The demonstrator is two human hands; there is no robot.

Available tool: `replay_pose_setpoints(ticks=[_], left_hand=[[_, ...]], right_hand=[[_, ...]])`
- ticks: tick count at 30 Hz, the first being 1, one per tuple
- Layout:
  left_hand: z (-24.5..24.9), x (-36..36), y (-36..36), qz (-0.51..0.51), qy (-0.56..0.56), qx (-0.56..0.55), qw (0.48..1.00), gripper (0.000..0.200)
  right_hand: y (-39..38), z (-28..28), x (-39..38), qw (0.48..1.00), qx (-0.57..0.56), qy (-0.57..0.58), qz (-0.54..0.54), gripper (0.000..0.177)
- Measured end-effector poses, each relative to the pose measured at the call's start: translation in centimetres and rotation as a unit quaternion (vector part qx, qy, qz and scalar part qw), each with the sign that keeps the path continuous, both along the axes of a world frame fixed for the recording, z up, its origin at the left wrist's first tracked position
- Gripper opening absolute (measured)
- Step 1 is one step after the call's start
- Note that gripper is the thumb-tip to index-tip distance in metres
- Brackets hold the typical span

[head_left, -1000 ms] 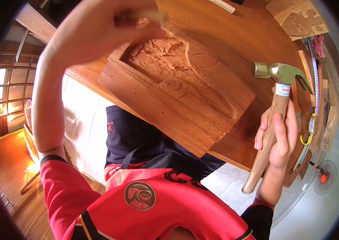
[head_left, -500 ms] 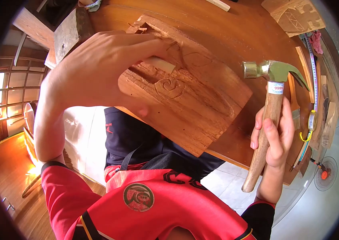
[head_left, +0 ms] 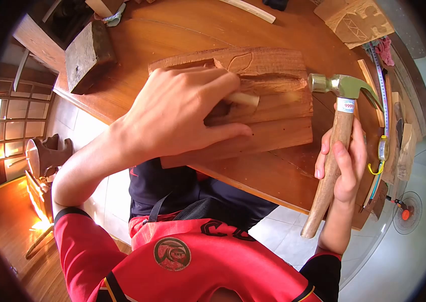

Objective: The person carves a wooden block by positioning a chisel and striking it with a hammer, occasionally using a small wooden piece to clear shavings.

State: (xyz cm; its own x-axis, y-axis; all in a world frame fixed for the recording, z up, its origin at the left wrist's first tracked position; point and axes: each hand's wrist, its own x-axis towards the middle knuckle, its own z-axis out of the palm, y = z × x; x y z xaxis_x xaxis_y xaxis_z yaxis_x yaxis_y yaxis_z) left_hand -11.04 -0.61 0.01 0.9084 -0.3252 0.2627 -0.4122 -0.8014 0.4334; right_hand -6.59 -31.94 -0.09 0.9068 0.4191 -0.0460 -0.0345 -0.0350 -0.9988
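Note:
A reddish-brown carved board (head_left: 278, 113) lies on the table near its front edge, with cut grooves and a leaf-like outline on its surface. Over its left part rests my left hand (head_left: 182, 105), the fingers curled round a tool whose short pale wooden handle (head_left: 245, 98) pokes out beside the forefinger. Whatever is at the tool's other end is hidden under the hand. My right hand (head_left: 346, 161) is wrapped round the wooden shaft of a claw hammer (head_left: 342, 118), held upright. The hammer's metal head is close to the board's right end.
A dark wooden block (head_left: 89, 55) sits at the table's (head_left: 172, 32) left corner. At the back right is a wood piece with drawn lines (head_left: 359, 25). A tape measure (head_left: 383, 148) and wood strips line the right side. A fan (head_left: 406, 212) stands beyond.
The board has turned to lie more level across the table. My left hand has moved right and down with the pale handle. The hammer stays nearly in place in my right hand.

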Motion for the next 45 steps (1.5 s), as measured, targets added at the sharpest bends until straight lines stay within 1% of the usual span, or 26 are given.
replay_pose_setpoints(ticks=[2,4,7,9,11,12,15,16,18,20,23,28,30,33,36,40,42,43,44,45], left_hand=[[1.0,0.4,0.0,0.005,0.026,-0.019,0.999,0.041],[1.5,2.0,1.3,-0.041,0.065,-0.103,0.992,0.035],[3.5,4.9,2.2,-0.117,0.172,-0.241,0.948,0.030],[6.0,7.0,1.9,-0.233,0.169,-0.213,0.934,0.023],[5.5,9.7,1.3,-0.329,0.206,-0.242,0.889,0.022],[3.8,11.3,1.2,-0.366,0.242,-0.286,0.852,0.023],[3.4,12.5,0.1,-0.398,0.309,-0.307,0.808,0.025],[3.1,12.8,-0.2,-0.415,0.299,-0.298,0.806,0.025],[2.6,13.4,-0.4,-0.434,0.291,-0.277,0.806,0.025],[2.5,14.2,-0.4,-0.442,0.293,-0.250,0.810,0.024],[1.7,14.5,-0.9,-0.451,0.282,-0.260,0.806,0.021],[2.8,13.0,-0.8,-0.405,0.253,-0.261,0.839,0.023],[2.7,13.1,-0.7,-0.407,0.251,-0.260,0.839,0.025],[2.5,12.8,-0.9,-0.399,0.243,-0.267,0.843,0.027],[2.5,13.1,-0.7,-0.418,0.228,-0.252,0.842,0.029],[2.4,12.9,-0.4,-0.418,0.204,-0.264,0.845,0.033],[2.3,13.5,-0.2,-0.423,0.233,-0.269,0.833,0.033],[2.4,13.9,0.0,-0.427,0.256,-0.274,0.823,0.034],[2.8,14.7,0.2,-0.438,0.297,-0.284,0.800,0.034],[2.6,15.0,-0.1,-0.440,0.297,-0.280,0.800,0.034]], right_hand=[[-0.1,0.1,0.0,1.000,-0.004,0.006,0.002,0.066],[-0.3,0.3,0.2,1.000,-0.010,0.008,-0.003,0.067],[-0.1,0.3,0.0,1.000,-0.009,0.010,-0.012,0.068],[0.0,0.3,0.1,1.000,-0.008,0.007,-0.014,0.068],[-0.2,0.3,0.3,1.000,-0.010,0.006,-0.015,0.067],[-0.3,0.3,0.4,1.000,-0.012,0.005,-0.023,0.067],[-0.5,0.4,0.5,0.999,-0.011,0.000,-0.046,0.068],[-0.7,0.4,0.7,0.999,-0.008,-0.004,-0.053,0.069],[-0.6,0.8,0.9,0.996,-0.018,-0.013,-0.083,0.073],[-0.8,0.8,1.1,0.996,-0.011,-0.028,-0.088,0.076],[-0.8,1.0,1.2,0.994,-0.020,-0.035,-0.102,0.079],[-0.5,0.9,0.9,0.994,-0.031,-0.038,-0.101,0.082],[-0.4,1.0,0.8,0.994,-0.037,-0.040,-0.097,0.083],[0.2,1.5,0.3,0.990,-0.052,-0.051,-0.122,0.080],[0.0,1.4,0.0,0.987,-0.052,-0.073,-0.136,0.071],[0.5,1.8,-1.0,0.981,-0.015,-0.071,-0.182,0.063],[1.0,1.8,-2.3,0.973,0.009,-0.080,-0.214,0.061],[0.9,1.7,-2.9,0.975,-0.017,-0.071,-0.208,0.060],[0.8,1.4,-3.7,0.976,-0.043,-0.062,-0.205,0.058],[0.6,1.2,-4.1,0.976,-0.067,-0.052,-0.202,0.057]])
